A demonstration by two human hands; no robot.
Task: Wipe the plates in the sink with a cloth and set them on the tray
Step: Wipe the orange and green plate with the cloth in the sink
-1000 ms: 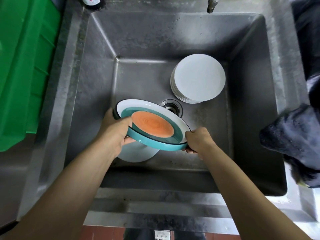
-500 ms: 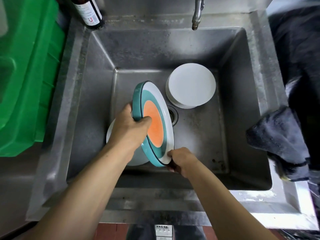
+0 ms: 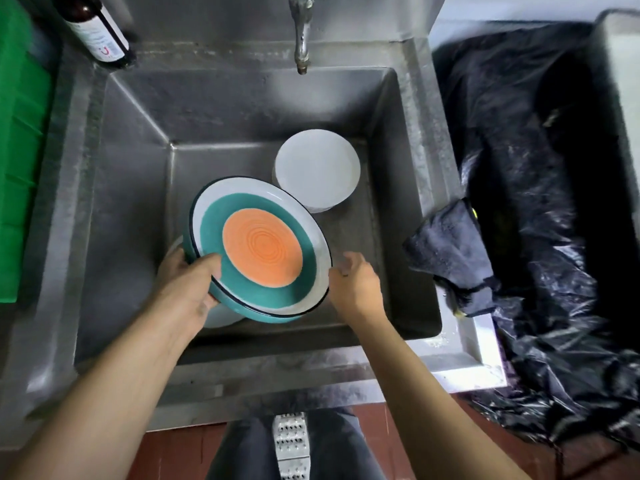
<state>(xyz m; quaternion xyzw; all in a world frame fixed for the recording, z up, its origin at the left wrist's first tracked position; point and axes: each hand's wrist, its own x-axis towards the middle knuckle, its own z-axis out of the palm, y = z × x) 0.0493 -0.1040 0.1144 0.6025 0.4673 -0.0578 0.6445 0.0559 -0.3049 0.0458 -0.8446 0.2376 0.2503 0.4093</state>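
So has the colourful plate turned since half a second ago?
Yes. The teal and orange plate has tipped from standing on edge to facing up, above the sink floor beside the white plate stack.

Dark bottle point(image 3: 100, 32) stands at the back left corner, tap point(image 3: 302, 39) hangs centre, green crate point(image 3: 20, 150) left, black bin bag point(image 3: 540, 202) right.

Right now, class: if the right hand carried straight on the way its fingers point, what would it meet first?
The right hand points up-left at the teal and orange plate; its rim comes first, probably already touched, though depth is unclear.
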